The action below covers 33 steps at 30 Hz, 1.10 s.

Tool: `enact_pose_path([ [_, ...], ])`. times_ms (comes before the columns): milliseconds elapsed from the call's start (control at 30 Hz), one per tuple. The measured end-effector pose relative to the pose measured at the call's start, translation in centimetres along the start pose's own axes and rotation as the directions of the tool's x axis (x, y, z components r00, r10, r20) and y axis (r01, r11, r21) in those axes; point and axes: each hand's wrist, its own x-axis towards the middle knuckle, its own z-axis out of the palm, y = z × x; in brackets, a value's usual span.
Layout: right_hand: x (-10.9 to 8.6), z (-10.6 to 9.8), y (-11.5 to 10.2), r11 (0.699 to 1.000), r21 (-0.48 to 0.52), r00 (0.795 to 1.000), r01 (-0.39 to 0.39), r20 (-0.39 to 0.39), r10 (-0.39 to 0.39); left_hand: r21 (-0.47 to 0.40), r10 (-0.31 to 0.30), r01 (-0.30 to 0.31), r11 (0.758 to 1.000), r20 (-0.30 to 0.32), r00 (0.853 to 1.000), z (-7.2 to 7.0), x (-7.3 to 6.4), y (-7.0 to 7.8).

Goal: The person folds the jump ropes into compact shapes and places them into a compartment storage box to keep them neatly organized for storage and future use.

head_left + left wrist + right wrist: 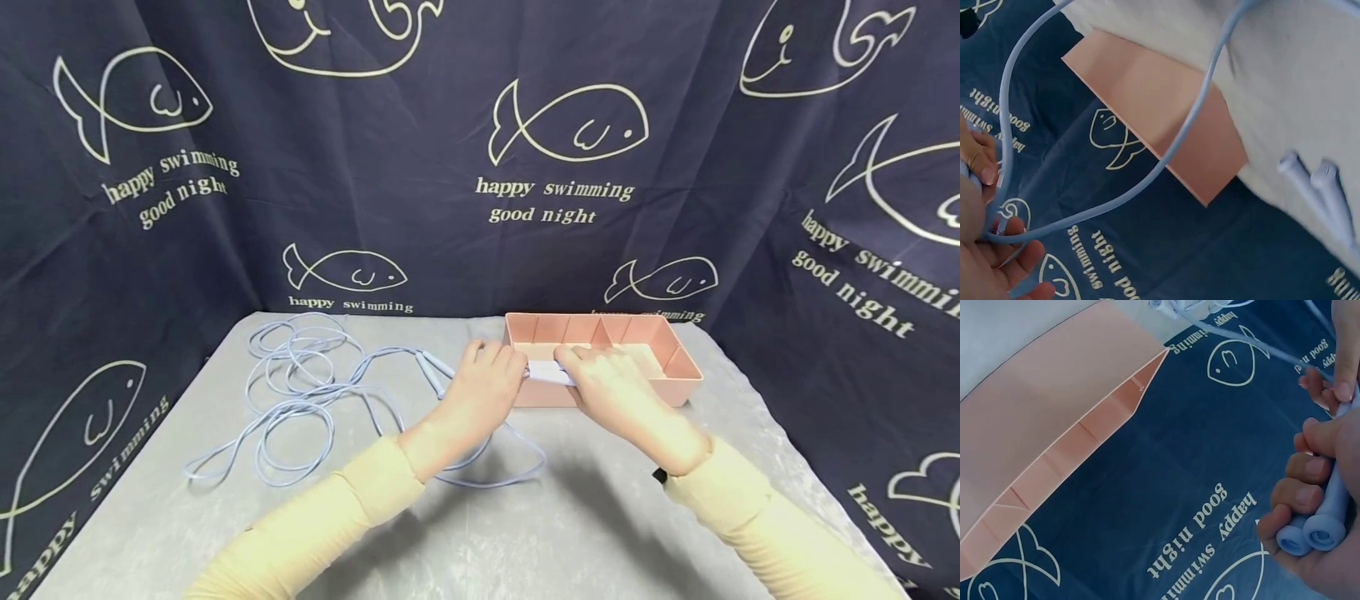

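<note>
Lettering in cream on the dark blue cloth (450,125) reads "happy swimming" and "good night", repeated beside outlined fish; in both wrist views the words stand aslant. Before it, above a grey worktop (525,533), two bare hands in pale yellow sleeves (375,475) meet over the near side of a pink box (543,393).

The right hand (618,383) is clamped round a pair of light blue handles (1336,494), held side by side. The left hand (486,379) pinches at their other end, where blue cord (1192,119) runs off; its exact grip is partly hidden. From there the cord reaches the worktop and lies in loose loops to the left.

A second pair of handles (1336,203) rests on the worktop, partly behind the left hand in the head view but plain in the left wrist view. Only the right wrist view shows the round, hollow ends of the gripped pair. The head view looks down into the box, with its divider and pale floor, while the left wrist view shows its outside.
</note>
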Motion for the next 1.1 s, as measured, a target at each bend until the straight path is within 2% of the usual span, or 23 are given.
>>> enact_pose_path([
  [67,-0.1,-0.1,0.2,1.000,-0.012,1.000,0.008,-0.020,-0.008,-0.141,-0.042,0.049,0.989,0.052,0.998,-0.1,-0.1,-0.1],
  [100,-0.1,-0.2,0.2,1.000,-0.017,0.999,0.008,-0.033,-0.008,-0.217,-0.066,0.083,0.973,0.082,0.994,-0.2,-0.2,-0.1],
  [133,-0.1,-0.3,0.3,1.000,-0.028,0.999,0.007,-0.046,-0.009,-0.292,-0.091,0.122,0.949,0.118,0.989,-0.2,-0.4,-0.1],
  [200,0.0,-0.6,0.4,0.999,-0.054,0.997,0.007,-0.074,-0.011,-0.418,-0.136,0.206,0.885,0.191,0.972,-0.3,-0.7,-0.1],
  [333,0.2,-1.1,0.5,0.997,-0.083,0.992,-0.004,-0.129,-0.006,-0.566,-0.201,0.348,0.747,0.307,0.930,-0.3,-1.4,0.1],
  [433,0.4,-1.5,0.5,0.996,-0.088,0.991,0.001,-0.131,-0.012,-0.615,-0.229,0.391,0.685,0.327,0.917,-0.1,-1.8,0.2],
  [467,0.5,-1.6,0.5,0.996,-0.089,0.993,0.006,-0.119,-0.016,-0.625,-0.234,0.393,0.675,0.324,0.917,-0.1,-1.9,0.3],
  [667,0.8,-2.0,0.5,0.994,-0.096,0.998,0.043,-0.039,-0.047,-0.640,-0.225,0.350,0.684,0.271,0.936,-0.2,-2.1,0.4],
  [800,0.8,-1.8,0.4,0.990,-0.113,0.996,0.083,-0.018,-0.086,-0.680,-0.227,0.316,0.661,0.221,0.949,-0.8,-1.4,0.6],
  [833,0.8,-1.7,0.3,0.988,-0.119,0.995,0.095,-0.011,-0.097,-0.686,-0.223,0.300,0.663,0.202,0.954,-0.9,-1.1,0.7],
  [867,0.8,-1.6,0.2,0.986,-0.124,0.994,0.109,-0.011,-0.111,-0.688,-0.211,0.280,0.670,0.185,0.960,-1.1,-0.8,0.8],
  [933,0.9,-1.4,0.0,0.984,-0.128,0.992,0.123,-0.020,-0.126,-0.665,-0.183,0.248,0.704,0.167,0.969,-1.3,-0.2,1.1],
  [1033,1.0,-1.0,-0.5,0.983,-0.139,0.989,0.119,-0.069,-0.130,-0.616,-0.166,0.241,0.750,0.179,0.970,-1.3,0.3,1.5],
  [1100,1.1,-0.8,-1.0,0.980,-0.170,0.987,0.102,-0.107,-0.121,-0.613,-0.180,0.265,0.745,0.199,0.963,-1.2,0.5,1.7],
])
